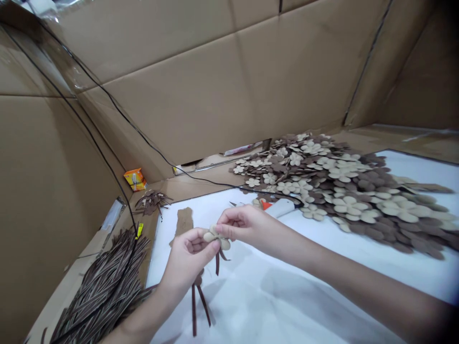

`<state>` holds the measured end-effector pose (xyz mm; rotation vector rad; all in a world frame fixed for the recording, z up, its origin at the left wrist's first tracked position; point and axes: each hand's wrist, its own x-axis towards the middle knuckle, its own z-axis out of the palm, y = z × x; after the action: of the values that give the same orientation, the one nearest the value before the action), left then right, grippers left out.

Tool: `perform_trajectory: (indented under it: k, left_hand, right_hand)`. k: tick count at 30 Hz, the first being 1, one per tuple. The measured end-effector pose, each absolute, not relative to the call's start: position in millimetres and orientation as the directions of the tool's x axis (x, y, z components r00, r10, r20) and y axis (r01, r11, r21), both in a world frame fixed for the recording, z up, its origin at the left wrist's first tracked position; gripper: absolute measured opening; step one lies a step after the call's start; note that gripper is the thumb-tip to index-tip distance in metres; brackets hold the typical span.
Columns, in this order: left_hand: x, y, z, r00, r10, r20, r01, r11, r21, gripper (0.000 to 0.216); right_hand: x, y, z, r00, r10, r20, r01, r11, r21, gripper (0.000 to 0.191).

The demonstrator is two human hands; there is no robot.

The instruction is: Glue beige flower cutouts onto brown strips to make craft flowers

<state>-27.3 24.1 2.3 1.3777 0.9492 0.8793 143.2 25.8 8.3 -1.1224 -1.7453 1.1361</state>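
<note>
My left hand (186, 260) and my right hand (242, 227) meet over the white table surface (304, 291), both pinched on a small cream foam flower (215, 237). Thin dark brown strips (196, 298) hang down from under the flower, below my left hand. Just behind my right hand lies a white glue gun (281, 207) with an orange tip.
A big heap of cream and brown foam flowers (340, 191) fills the right back of the table. A pile of brown strips (103, 286) lies at the left front, a smaller bunch (152, 201) further back. Cardboard walls (215, 86) surround everything; a black cable (107, 100) runs across; an orange box (135, 179) sits at left.
</note>
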Motion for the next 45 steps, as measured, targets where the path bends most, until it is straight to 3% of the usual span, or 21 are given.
perform_trajectory:
  k: [9, 16, 27, 33, 37, 42, 45]
  left_hand:
    - [-34.4, 28.8, 3.4, 0.417, 0.901, -0.119, 0.113, 0.079, 0.990, 0.022]
    - [-34.3, 26.9, -0.4, 0.350, 0.918, -0.186, 0.128, 0.150, 0.980, 0.024]
    - [-28.3, 20.8, -5.4, 0.369, 0.927, -0.074, 0.027, 0.069, 0.997, 0.023]
    - [-30.6, 23.0, -8.3, 0.298, 0.950, -0.091, 0.047, 0.081, 0.996, 0.021]
    - [-34.6, 32.3, -5.1, 0.239, 0.971, 0.011, -0.042, -0.001, 0.999, 0.018]
    - [-40.0, 45.1, -1.2, 0.133, 0.987, 0.092, -0.095, -0.080, 0.992, 0.022]
    - [-38.7, 43.5, -1.0, 0.157, 0.983, 0.090, -0.107, -0.073, 0.992, 0.024]
  right_hand:
    - [140.5, 20.3, 14.7, -0.297, 0.939, 0.172, 0.364, 0.278, -0.889, 0.020]
    - [136.7, 16.5, 17.7, -0.286, 0.946, 0.149, 0.375, 0.254, -0.891, 0.019]
    - [135.6, 16.1, 12.0, -0.261, 0.952, 0.163, 0.388, 0.258, -0.885, 0.017]
    - [132.5, 17.7, 7.0, -0.251, 0.956, 0.154, 0.318, 0.232, -0.919, 0.026]
    - [130.8, 17.4, 5.0, -0.261, 0.959, 0.111, 0.267, 0.182, -0.946, 0.030]
    - [129.1, 16.1, 0.9, -0.231, 0.972, 0.039, 0.331, 0.116, -0.937, 0.031]
    - [128.0, 14.0, 1.4, -0.197, 0.974, 0.111, 0.428, 0.188, -0.884, 0.029]
